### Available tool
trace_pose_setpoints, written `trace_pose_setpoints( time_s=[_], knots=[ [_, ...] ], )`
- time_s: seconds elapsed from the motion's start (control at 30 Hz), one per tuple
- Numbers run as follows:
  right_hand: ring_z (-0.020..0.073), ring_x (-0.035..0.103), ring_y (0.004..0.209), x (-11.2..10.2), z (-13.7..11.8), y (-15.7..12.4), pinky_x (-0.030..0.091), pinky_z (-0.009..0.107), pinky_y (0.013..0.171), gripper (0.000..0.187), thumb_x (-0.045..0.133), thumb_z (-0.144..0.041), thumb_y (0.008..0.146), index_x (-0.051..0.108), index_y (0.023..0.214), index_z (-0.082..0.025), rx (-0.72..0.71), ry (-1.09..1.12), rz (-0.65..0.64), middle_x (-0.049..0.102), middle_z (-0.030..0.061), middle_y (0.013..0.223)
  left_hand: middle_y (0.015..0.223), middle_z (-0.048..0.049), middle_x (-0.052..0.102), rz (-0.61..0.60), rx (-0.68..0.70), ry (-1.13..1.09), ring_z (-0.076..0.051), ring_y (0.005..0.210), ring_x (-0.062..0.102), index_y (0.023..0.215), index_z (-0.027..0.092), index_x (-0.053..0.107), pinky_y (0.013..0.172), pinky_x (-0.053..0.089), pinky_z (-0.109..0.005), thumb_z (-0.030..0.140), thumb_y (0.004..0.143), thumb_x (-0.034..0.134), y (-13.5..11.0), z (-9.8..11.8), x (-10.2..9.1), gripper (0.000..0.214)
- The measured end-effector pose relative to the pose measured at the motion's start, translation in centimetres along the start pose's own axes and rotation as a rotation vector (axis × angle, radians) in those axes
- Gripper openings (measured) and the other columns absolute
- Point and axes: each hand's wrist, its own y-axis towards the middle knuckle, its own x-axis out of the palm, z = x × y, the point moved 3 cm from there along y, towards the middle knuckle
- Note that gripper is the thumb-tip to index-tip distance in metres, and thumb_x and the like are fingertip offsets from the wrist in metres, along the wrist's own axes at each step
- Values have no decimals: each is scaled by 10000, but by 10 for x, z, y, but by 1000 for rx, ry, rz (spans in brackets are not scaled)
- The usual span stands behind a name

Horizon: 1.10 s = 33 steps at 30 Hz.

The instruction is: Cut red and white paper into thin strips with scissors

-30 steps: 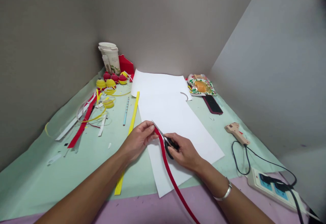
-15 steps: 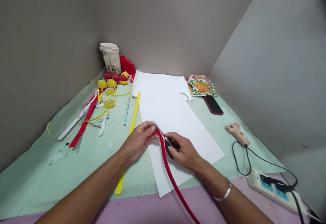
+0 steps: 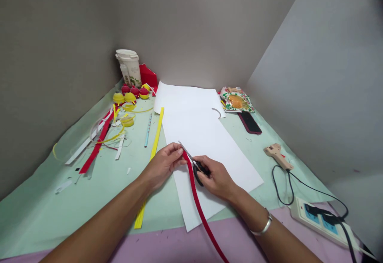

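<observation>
My left hand (image 3: 167, 161) pinches one end of a long red ribbon strip (image 3: 196, 199) between thumb and fingers. From there the ribbon curves down over the white paper (image 3: 230, 171) and past the table's front edge. My right hand (image 3: 217, 177) is closed on the black handles of a pair of scissors (image 3: 197, 171). Their metal blades point up and left, lying against the ribbon close to my left fingertips. Whether the blades have cut into it I cannot tell. A yellow strip (image 3: 157, 135) runs partly under my left forearm.
Red and white strips (image 3: 95, 151), yellow ribbon rolls (image 3: 128, 120), several small red and yellow balls (image 3: 130, 97), a white bucket (image 3: 129, 67) and a pencil (image 3: 148, 129) lie left. At right are packets (image 3: 237, 100), a phone (image 3: 249, 122), a glue gun (image 3: 278, 155) and a corded power strip (image 3: 324, 223).
The view has shifted very slightly. The ribbon's lower end hangs a little further left; both hands and the scissors hold almost the same position.
</observation>
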Motion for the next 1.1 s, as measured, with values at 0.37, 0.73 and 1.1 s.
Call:
trace_pose_setpoints(
  time_s=[0.37,0.73,1.1],
  knots=[
    [119,481,620,-1,0,1,407,232,608,410,551,-142,754,578,1160,-197,56,62,5,541,-33,718,782,4,575,6,-1,-14,-79,710,566,797,136,616,700,522,-201,190,784,709,-1,1,1,108],
    [118,489,630,0,0,1,413,227,612,413,551,-139,755,578,1166,-176,31,43,-5,575,-20,750,860,-19,618,-29,-13,37,-94,745,586,855,141,617,708,516,-217,211,796,695,-1,0,2,120],
    [115,471,619,0,2,1,392,234,603,396,555,-156,786,590,1180,-176,51,61,-4,558,-24,728,840,-13,610,-48,-6,29,-83,737,592,849,135,614,696,531,-190,192,821,671,0,-1,1,85]
  ],
)
